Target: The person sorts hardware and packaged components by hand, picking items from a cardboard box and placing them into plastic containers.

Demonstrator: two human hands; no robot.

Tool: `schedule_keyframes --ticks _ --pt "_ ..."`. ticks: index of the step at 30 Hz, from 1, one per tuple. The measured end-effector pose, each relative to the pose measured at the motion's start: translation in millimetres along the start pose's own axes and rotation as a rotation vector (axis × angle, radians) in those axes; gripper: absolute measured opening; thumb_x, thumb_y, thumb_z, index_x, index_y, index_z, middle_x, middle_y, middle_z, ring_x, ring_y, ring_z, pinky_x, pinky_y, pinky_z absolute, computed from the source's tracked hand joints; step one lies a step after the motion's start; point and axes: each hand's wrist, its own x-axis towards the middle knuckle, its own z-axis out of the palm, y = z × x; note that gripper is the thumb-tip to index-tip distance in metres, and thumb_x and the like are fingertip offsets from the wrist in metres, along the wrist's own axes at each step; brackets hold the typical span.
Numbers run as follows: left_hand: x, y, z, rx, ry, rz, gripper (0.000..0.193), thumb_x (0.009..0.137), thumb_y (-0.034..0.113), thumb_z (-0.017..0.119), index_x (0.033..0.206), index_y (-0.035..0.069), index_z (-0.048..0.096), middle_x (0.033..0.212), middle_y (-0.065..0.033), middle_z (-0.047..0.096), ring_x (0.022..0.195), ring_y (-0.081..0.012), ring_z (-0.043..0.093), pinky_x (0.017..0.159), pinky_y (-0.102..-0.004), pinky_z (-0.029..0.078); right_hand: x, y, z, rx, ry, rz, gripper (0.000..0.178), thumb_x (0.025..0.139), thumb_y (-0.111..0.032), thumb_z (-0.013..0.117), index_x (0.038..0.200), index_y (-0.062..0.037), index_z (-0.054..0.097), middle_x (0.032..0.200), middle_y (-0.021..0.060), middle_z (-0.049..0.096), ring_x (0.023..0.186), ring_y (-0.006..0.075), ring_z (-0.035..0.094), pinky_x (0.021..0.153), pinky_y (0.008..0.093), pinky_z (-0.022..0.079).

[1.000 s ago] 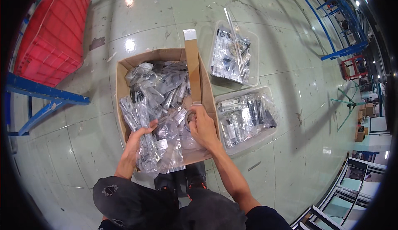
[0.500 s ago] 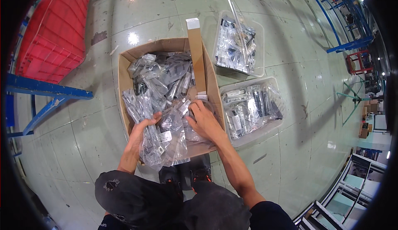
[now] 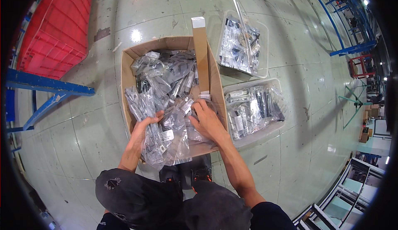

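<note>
I am gripping a bunch of clear plastic bags [image 3: 155, 141] with my left hand [image 3: 143, 126] while my right hand [image 3: 207, 120] is pressing open onto the pile in the cardboard box [image 3: 126, 76], steadying it

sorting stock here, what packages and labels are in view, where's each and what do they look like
Cardboard box: open, brown, on the floor in front of the person, full of clear bags.
Clear bags: crinkled plastic holding dark parts; both hands reach into them.
White labels: small rectangles on some bags, near the left hand and right hand.
Far tub: clear plastic, right of the box, bagged parts.
Near tub: clear plastic, more bags.
</note>
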Motion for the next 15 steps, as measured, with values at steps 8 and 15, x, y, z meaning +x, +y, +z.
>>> schedule_keyframes --ticks 8,15 --pt "-0.3 1.1 1.6 -0.006 0.013 -0.005 0.047 0.077 0.010 0.061 0.120 -0.007 0.056 0.122 -0.0112 0.059 0.118 -0.0215 0.052 0.101 -0.0335 0.041 0.5 0.3 -1.3 0.005 -0.012 0.007 0.031 0.083 -0.014 0.064 0.106 -0.0003 0.049 0.114 0.0177 0.048 0.098 0.0412 0.055 0.081 0.0469 0.047" --pt "-3.8 2.9 2.2 0.012 0.026 0.004 0.048 0.077 0.010 0.061 0.121 -0.007 0.055 0.122 -0.0123 0.058 0.117 -0.0220 0.053 0.101 -0.0338 0.041 0.7 -2.4 -0.4 0.017 -0.017 0.012 0.031 0.083 -0.014 0.064 0.107 -0.0002 0.050 0.114 0.0171 0.049 0.099 0.0404 0.055 0.082 0.0465 0.047"
